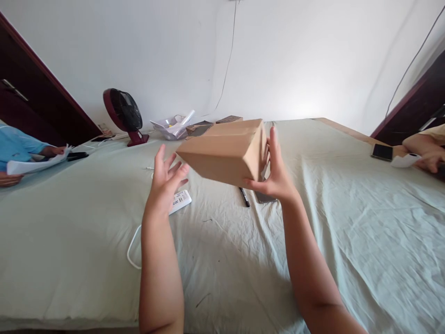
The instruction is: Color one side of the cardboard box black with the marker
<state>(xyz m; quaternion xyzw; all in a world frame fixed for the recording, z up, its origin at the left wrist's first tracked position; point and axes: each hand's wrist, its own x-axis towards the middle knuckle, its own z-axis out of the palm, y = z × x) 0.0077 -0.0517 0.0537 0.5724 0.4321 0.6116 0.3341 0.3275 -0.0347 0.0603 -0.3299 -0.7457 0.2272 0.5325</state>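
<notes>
A brown cardboard box (222, 150) is held up above the cloth-covered table, tilted with its right end higher. My right hand (274, 171) grips that right end, thumb along the lower edge and fingers on the end face. Just off the box's left end is my left hand (168, 176), its fingers spread and nothing in it. Under my left hand lies a white device with a printed label (181, 200), partly covered. Below the box, a black marker pen (244, 197) rests on the cloth beside a dark flat object (267, 199), mostly hidden by my right hand and the box.
At the back stand a dark red fan (125, 113), a clear plastic basket (172, 127) and more boxes (200, 128). A person in a blue sleeve (24, 144) holds papers at left. Another person's hand (431, 160) is at right, near a phone (382, 152). A white cable (131, 248) lies front left.
</notes>
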